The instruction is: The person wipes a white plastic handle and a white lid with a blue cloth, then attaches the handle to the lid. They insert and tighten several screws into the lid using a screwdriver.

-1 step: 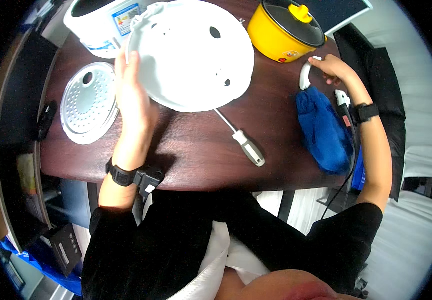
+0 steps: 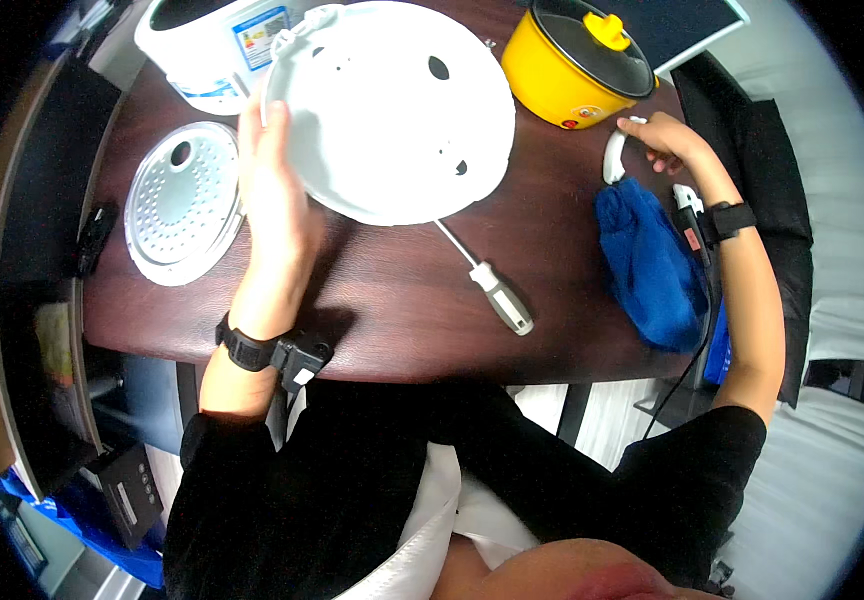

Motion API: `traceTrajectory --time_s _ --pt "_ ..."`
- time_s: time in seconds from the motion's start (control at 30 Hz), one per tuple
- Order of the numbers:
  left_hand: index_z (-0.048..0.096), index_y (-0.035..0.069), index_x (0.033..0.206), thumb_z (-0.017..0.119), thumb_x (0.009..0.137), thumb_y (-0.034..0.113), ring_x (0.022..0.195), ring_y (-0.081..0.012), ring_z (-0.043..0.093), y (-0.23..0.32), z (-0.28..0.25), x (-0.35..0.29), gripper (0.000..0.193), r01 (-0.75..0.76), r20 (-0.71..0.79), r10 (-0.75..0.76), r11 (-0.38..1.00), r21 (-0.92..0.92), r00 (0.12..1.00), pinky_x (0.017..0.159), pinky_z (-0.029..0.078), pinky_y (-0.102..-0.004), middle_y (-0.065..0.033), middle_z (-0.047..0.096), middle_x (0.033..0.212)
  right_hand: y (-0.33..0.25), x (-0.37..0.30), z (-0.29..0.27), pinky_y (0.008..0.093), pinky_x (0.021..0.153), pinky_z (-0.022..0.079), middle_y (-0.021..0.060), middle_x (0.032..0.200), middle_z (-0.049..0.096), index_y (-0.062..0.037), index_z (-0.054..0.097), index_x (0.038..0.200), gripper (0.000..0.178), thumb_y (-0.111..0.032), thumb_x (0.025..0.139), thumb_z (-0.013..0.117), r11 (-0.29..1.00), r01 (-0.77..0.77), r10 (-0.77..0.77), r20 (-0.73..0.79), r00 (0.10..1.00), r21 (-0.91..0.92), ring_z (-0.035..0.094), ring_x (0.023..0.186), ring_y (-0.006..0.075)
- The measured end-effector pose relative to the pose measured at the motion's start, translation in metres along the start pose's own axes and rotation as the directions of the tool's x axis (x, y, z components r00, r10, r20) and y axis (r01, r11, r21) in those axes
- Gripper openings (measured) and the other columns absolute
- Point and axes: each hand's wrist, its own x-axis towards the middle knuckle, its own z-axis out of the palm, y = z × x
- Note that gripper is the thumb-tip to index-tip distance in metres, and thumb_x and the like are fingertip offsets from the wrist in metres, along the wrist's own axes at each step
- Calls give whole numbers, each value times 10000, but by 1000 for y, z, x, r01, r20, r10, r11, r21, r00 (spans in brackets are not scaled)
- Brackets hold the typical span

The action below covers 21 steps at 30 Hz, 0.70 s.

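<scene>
My left hand [image 2: 280,190] is gripping the left edge of the white round base [image 2: 382,130], while my right hand [image 2: 667,142] is pinching the white curved handle [image 2: 613,157], beyond the blue cloth [image 2: 647,265]. I should be holding the base steadily, because the screwdriver [image 2: 503,300] is lying between my hands, its tip being hidden.

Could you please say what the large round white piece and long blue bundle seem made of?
Large round white piece: probably smooth plastic, from its even surface; painted metal is possible. Long blue bundle: likely matte cloth, from its soft folds.
</scene>
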Motion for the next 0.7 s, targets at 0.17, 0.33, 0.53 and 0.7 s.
traceTrajectory --time_s 0.17,0.33,0.53,0.7 --pt "383 42 1357 483 943 212 1176 -197 459 0 6 -4 458 4 29 -3 1000 -27 1000 993 373 -331 -126 467 1295 10 32 22 320 409 442 7 600 514 -53 584 804 434 -482 784 647 993 9 -19 88 996 120 553 446 145" --pt "372 36 1358 496 939 187 1175 -186 458 -6 3 -5 462 8 94 -3 999 -49 996 996 366 -323 -121 472 1284 31 13 9 245 461 485 43 756 624 -31 613 941 339 -345 813 615 850 28 -72 63 995 526 611 555 136" --pt "359 38 1361 477 920 114 1191 -201 459 3 4 -8 463 -21 105 30 996 -81 994 1006 379 -335 -127 460 1300 61 -68 -5 277 613 544 76 792 623 10 551 997 261 -231 900 529 502 269 -167 -213 963 822 633 643 152" --pt "345 29 1363 455 885 73 1185 -241 485 2 0 -6 492 114 125 -88 969 -221 988 1020 391 -373 -152 471 1293 63 -124 12 282 592 439 66 808 578 29 552 1042 255 -185 912 502 189 424 -342 -345 874 886 480 581 111"
